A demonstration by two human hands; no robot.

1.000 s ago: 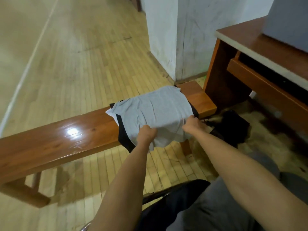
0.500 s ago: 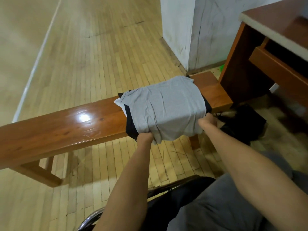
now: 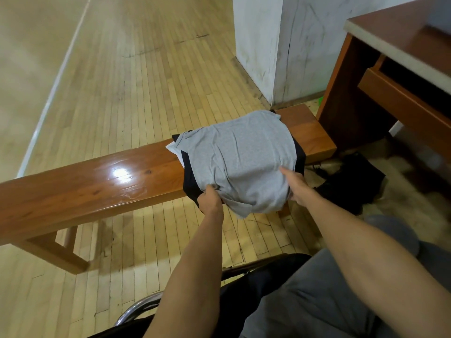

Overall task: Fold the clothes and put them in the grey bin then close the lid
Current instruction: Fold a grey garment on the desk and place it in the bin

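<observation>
Mid-frame on bench (image 3: pixel 97 181), grey tee (image 3: pixel 244 157) tops pile (image 3: pixel 189 184); L hand (image 3: pixel 210 198) pinches tee's near-left edge, R hand (image 3: pixel 296 187) clamps pile's near-right edge, thumb on top, fingers hidden under.

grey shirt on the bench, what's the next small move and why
Probably lift the grey shirt and the black garment under it off the bench together: the left hand grips its near corner, the right hand holds its right edge.

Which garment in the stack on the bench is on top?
The grey shirt; it covers the pile, while the black garment and the white garment only peek out beneath its left edge.
</observation>
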